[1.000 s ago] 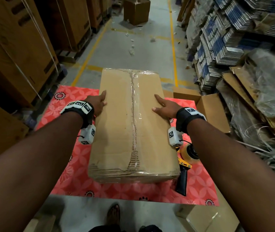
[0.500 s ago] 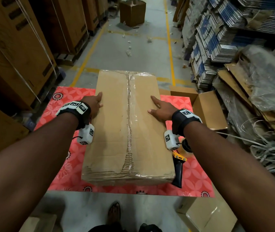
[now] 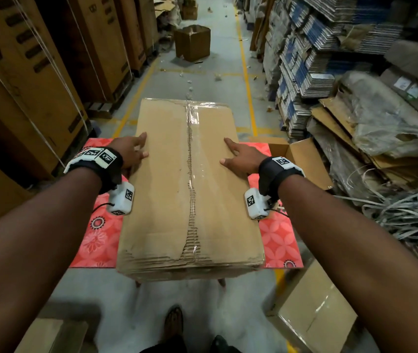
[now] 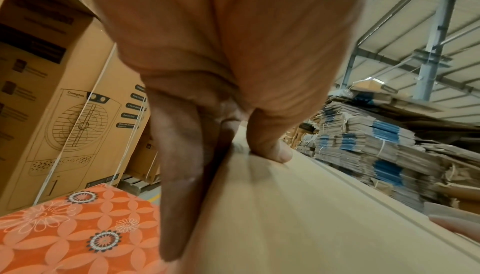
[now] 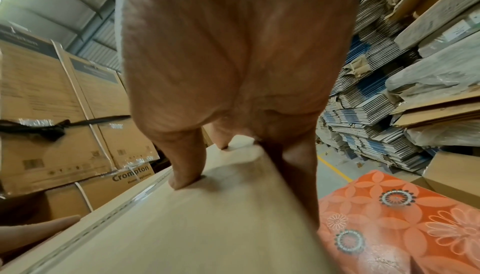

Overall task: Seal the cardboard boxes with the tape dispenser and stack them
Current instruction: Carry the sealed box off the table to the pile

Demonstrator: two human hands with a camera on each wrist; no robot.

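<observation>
The sealed cardboard box lay lengthwise on the desk, overhanging its near edge. Left hand and right hand gripped opposite top edges, fingers down the sides, thumbs on top. Lifting evenly would probably suit stacking best.

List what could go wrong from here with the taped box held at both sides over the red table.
1. The box overhangs the table's near edge; it may tip toward the person's foot.
2. The left hand and right hand clamp only the side edges, thumbs on top, so it might slip.
3. Another box lies on the floor nearby, a possible trip hazard.
</observation>
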